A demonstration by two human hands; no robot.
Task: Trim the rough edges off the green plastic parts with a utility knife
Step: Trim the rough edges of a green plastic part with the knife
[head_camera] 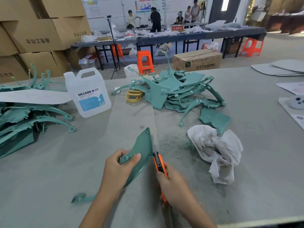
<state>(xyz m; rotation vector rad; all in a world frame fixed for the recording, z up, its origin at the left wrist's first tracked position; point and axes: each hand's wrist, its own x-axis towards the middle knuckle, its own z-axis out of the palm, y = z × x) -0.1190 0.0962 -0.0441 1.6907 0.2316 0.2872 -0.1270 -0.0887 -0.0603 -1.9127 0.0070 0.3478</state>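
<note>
My left hand (119,168) grips a curved green plastic part (142,145) near its lower end, thumb on top, holding it tilted above the grey table (49,170). My right hand (172,186) holds an orange utility knife (159,163), whose tip sits against the part's right edge. A heap of green parts (174,91) lies at the middle back. Another stack of green parts (24,116) fills the left side. Green shavings (171,145) dust the table right of the knife.
A white DEXCON jug (88,92) stands at the left back. A crumpled white cloth (217,152) lies to the right. Yellow coiled rings (134,95) sit beside the heap. Cardboard boxes (39,30) and people at far benches (164,32) are behind.
</note>
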